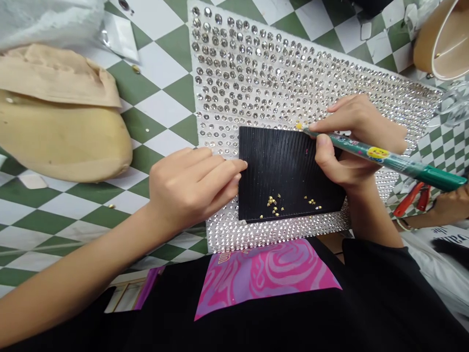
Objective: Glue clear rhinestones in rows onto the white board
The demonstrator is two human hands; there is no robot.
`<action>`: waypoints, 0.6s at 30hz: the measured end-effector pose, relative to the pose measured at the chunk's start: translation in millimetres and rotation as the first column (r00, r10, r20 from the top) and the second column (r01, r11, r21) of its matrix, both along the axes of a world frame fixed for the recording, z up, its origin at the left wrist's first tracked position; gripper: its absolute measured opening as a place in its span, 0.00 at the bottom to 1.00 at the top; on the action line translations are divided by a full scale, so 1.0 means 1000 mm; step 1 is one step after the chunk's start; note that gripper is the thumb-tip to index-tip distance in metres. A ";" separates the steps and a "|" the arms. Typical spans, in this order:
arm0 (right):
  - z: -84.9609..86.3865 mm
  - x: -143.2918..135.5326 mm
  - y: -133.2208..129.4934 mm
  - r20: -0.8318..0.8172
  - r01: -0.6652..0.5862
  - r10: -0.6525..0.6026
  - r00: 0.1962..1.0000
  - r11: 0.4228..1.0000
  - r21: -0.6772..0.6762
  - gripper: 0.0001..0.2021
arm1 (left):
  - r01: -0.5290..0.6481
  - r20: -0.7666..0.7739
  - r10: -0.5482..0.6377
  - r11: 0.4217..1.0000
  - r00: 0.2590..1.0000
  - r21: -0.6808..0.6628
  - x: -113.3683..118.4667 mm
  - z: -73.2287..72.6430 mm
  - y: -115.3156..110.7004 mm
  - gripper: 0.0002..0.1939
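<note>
My right hand [351, 142] grips a green pen-like tool [399, 165]; its yellow tip is over the rhinestone sheet [234, 78], just past the far edge of a black ridged tray [282, 166]. The tray rests on the sheet, with small gold stones [273, 201] in two loose groups near its close edge. My left hand [198, 183] is closed, its curled fingertips touching the tray's left edge. Whether those fingers pinch anything besides the edge is hidden.
A yellowish rounded form with beige cloth [66, 132] lies at left, below clear plastic bags [51, 19]. A tan bowl [449, 44] stands at top right. Red-handled pliers [408, 198] and another person's hand [452, 205] are at right. The checkered tablecloth [157, 63] lies underneath.
</note>
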State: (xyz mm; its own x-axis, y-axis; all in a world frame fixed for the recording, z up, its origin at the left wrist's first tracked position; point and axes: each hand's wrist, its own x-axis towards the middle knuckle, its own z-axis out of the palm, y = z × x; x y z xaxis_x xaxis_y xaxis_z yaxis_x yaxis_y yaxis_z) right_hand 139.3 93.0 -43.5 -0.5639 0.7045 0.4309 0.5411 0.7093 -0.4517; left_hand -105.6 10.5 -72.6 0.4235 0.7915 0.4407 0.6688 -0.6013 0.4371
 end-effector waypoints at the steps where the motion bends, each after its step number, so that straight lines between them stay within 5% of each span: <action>1: -0.001 0.000 0.000 -0.013 0.000 0.000 1.000 1.000 0.001 0.05 | 0.001 -0.001 -0.001 1.000 1.000 0.001 0.000 0.000 0.000 0.07; 7: -0.004 0.002 0.001 -0.163 0.046 -0.035 0.986 0.997 0.059 0.05 | -0.010 -0.014 0.010 1.000 1.000 -0.004 -0.001 0.003 0.000 0.08; 11: -0.005 0.003 -0.001 -0.103 0.158 -0.150 0.983 0.985 0.075 0.05 | -0.013 -0.018 0.013 1.000 1.000 -0.004 -0.001 0.003 0.001 0.08; 18: -0.003 0.001 0.000 -0.075 0.037 -0.032 0.997 0.997 0.066 0.06 | -0.004 -0.016 0.004 1.000 1.000 -0.001 -0.001 0.001 0.000 0.08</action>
State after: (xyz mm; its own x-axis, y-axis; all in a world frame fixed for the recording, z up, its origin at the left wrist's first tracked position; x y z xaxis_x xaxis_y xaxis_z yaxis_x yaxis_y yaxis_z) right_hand 140.5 93.5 -46.8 -0.5045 0.6908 0.5180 0.5326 0.7212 -0.4431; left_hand -106.6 10.5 -71.2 0.4275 0.7934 0.4334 0.6782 -0.5984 0.4266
